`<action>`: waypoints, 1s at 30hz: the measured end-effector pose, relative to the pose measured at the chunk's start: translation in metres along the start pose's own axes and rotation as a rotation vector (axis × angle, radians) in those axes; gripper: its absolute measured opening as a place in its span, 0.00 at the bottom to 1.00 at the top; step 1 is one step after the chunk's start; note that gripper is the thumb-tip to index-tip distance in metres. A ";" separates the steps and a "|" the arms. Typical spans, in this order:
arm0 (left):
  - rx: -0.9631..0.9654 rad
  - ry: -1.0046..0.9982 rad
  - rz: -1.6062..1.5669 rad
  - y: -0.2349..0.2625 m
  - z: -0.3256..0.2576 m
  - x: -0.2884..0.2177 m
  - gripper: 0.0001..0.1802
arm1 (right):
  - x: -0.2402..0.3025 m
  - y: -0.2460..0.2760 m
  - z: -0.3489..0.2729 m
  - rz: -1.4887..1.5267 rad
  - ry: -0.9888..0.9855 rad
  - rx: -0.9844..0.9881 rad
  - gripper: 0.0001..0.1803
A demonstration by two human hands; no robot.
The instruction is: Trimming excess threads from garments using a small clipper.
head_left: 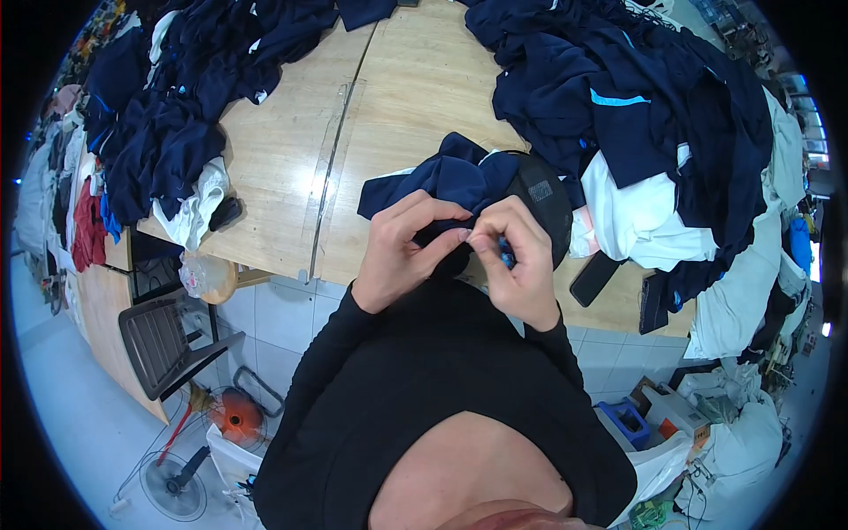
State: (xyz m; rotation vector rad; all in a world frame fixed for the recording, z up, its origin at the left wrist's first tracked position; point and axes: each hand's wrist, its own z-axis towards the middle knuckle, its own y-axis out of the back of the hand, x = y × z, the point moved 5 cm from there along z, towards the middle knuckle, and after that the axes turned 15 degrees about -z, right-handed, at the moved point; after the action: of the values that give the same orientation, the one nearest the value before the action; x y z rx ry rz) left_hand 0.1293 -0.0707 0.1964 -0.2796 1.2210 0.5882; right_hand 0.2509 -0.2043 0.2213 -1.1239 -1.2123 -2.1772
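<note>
Both hands work at the near edge of the wooden table (291,150). The left hand (402,252) grips a navy garment (446,181) with fingers curled together on its dark fabric. The right hand (521,261) has thumb and forefinger pinched on a small blue bit at the garment's edge. The garment lies bunched, its long axis running from the hands up and left toward the table's middle, one corner pointing left. A black piece with a small grey rectangular label (541,190) sits just right of it. Navy clothing piles (636,97) crowd the right edge and far left corner (168,106). A black phone (594,278) lies at the near edge
</note>
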 end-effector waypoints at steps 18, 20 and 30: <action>-0.142 0.374 -0.448 0.001 -0.013 0.021 0.06 | -0.001 0.009 -0.004 -0.378 -0.186 0.046 0.16; -0.158 0.353 -0.445 0.001 -0.013 0.021 0.06 | 0.007 0.007 -0.003 -0.432 -0.144 0.004 0.16; -0.170 0.348 -0.407 -0.002 -0.015 0.021 0.08 | 0.027 -0.003 0.001 -0.627 0.024 -0.018 0.13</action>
State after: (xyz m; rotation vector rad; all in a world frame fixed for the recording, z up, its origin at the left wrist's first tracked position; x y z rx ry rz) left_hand 0.1228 -0.0744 0.1713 -0.7796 1.3985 0.2936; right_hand 0.2335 -0.2011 0.2421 -0.7816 -1.7092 -2.6325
